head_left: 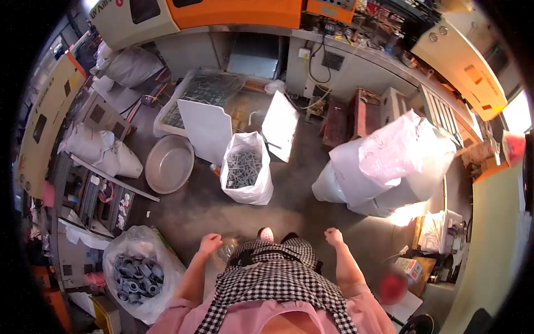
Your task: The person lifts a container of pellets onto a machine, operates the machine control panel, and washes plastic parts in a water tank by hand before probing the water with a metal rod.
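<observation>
My left hand (210, 244) hangs low beside my checked apron, its fingers curled closed. Clear plastic film (227, 250) shows right beside it; whether the hand grips this film I cannot tell. On the other side my right hand (334, 236) is held in a loose fist away from the apron, with nothing visible in it. In front of me a white sack (247, 195) stands upright and open, filled with thin grey plastic-looking pieces (243, 168). Two white boards (206, 125) (279, 127) stand behind it.
A round metal basin (169, 164) sits left of the sack. A clear bag of grey ring-shaped parts (138, 278) stands near my left side. Large filled white sacks (378, 167) are at the right. Orange and cream machines (239, 15) line the back. A red stool-like round (392, 288) is at my right.
</observation>
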